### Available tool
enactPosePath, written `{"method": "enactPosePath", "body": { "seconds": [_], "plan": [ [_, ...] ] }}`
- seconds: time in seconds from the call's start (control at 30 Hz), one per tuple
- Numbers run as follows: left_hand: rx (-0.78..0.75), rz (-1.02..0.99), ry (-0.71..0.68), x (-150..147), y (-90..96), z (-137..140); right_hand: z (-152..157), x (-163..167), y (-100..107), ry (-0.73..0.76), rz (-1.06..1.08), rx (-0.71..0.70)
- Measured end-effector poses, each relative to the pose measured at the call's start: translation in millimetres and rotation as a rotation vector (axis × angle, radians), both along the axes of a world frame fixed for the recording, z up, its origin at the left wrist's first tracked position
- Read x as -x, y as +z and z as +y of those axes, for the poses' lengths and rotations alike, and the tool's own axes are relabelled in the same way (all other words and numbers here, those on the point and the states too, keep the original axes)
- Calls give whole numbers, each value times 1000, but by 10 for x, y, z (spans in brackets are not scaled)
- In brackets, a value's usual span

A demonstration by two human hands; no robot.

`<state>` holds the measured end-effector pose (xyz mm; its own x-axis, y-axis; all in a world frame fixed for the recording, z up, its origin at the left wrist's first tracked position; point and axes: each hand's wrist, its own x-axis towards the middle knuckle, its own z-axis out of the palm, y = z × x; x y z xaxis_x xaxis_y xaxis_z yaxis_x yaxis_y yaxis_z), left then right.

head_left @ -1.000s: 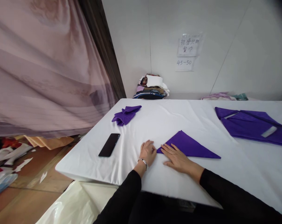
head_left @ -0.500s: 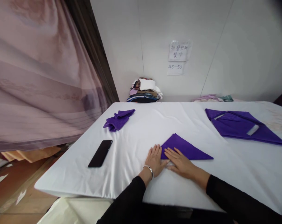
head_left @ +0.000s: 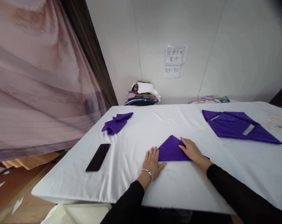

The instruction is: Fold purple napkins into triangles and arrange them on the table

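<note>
Purple folded cloth (head_left: 169, 151) flat on white table (head_left: 175, 186), nr front. L hand (head_left: 153, 163) flat at its L edge, fingers straight; R hand (head_left: 191, 150) on R side, fingers bent, can't tell if gripping. Phone (head_left: 98, 157) further L.

White-clothed table (head_left: 129, 177): purple cloth (head_left: 168, 152) in 3 spots, 1 black phone (head_left: 98, 157).

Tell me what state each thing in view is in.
Middle purple cloth: folded
Left purple cloth: loosely bunched
Right purple cloth: folded, lying flat
Phone: lying flat, screen dark
Tablecloth: spread, wrinkled
Clothes pile: stacked
Curtain: hanging in folds
Paper signs: stuck to wall
</note>
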<state>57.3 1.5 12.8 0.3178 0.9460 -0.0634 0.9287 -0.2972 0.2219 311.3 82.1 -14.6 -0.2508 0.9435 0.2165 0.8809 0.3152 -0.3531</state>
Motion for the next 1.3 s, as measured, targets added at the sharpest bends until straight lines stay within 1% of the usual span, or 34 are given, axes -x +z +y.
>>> {"method": "enactPosePath", "body": {
  "seconds": [0.13, 0.27, 0.43, 0.67, 0.87, 1.07, 1.23, 1.3],
  "plan": [
    [5, -5, 6, -2, 45, -19, 127, 92, 20, -48, 55, -10],
    [-21, -23, 4, -6, 36, -22, 173, 133, 27, -81, 122, -3],
    [-21, -27, 9, -7, 17, -16, 204, 129, 30, -55, 164, -27],
    [-2, -30, 9, -9, 41, -21, 223, 135, 18, -21, 237, -60],
    [-7, -34, 6, -7, 32, -20, 257, 137, 6, 4, 223, -35],
    [-6, -22, 10, -12, 34, -23, 288, 140, 63, 6, 213, -8],
    [-14, -9, 18, 0, -13, -20, 299, 143, 96, 12, 217, 19],
    [-41, 5, 34, -21, -28, -10, 296, 151, 99, 10, 218, 26]
  ]
}}
